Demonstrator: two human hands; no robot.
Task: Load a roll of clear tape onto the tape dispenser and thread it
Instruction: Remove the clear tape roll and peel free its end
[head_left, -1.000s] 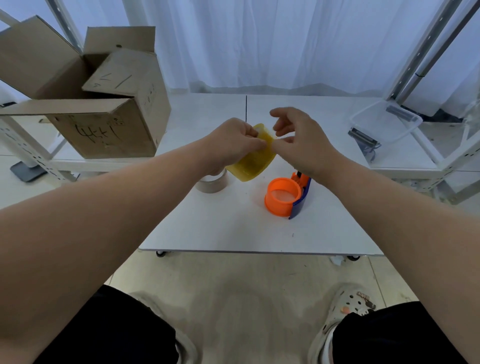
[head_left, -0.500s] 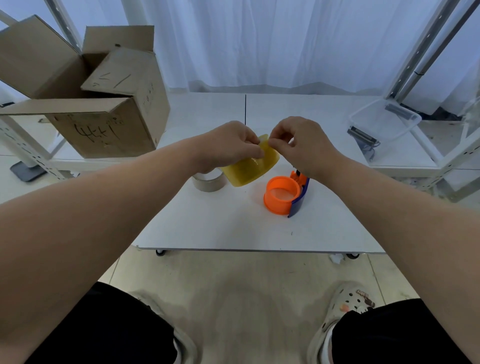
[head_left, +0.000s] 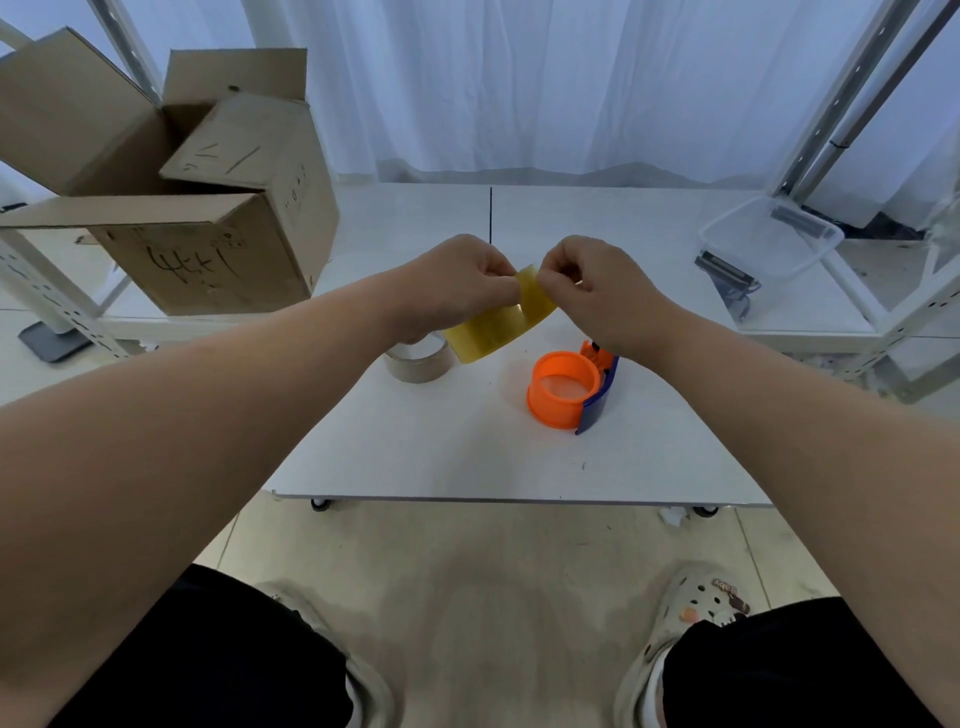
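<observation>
Both hands gripped the tape roll (head_left: 501, 325) above the bench (head_left: 467, 457), your left hand (head_left: 457, 283) holding its body, your right hand (head_left: 597, 291) pinching the free end, while the dispenser (head_left: 571, 389) lay just below your right hand.

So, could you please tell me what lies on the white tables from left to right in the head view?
Cardboard box → empty tape core → orange tape dispenser → clear plastic tub.
</observation>
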